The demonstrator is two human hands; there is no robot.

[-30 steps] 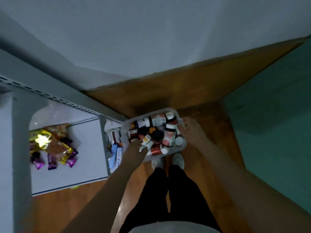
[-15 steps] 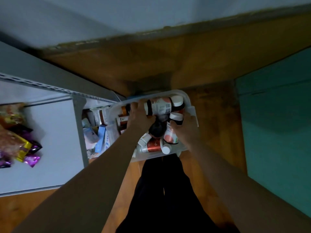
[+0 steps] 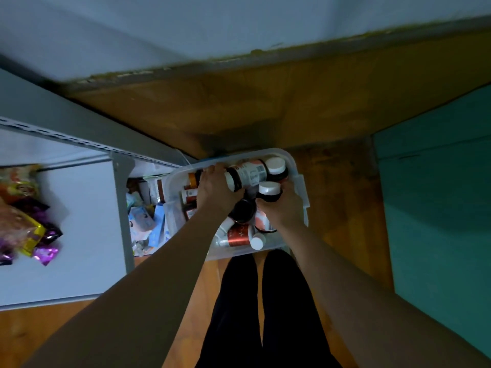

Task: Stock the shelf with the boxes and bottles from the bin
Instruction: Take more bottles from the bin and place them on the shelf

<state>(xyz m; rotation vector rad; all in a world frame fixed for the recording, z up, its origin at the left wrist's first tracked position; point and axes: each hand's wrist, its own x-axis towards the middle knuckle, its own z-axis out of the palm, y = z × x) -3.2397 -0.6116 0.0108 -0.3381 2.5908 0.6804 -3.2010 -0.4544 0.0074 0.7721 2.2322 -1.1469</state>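
The bin (image 3: 299, 166) is now reached into: a large labelled bottle (image 3: 248, 173) is gripped by the left hand (image 3: 215, 189), a white-capped bottle (image 3: 269, 192) by the right hand (image 3: 284, 205).

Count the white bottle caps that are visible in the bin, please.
3: one at the far right corner, one at the right hand, one at the near edge. Others may be hidden.

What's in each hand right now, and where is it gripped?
Left hand grips the big labelled bottle at its bottom end. Right hand holds a white-capped bottle round its body.
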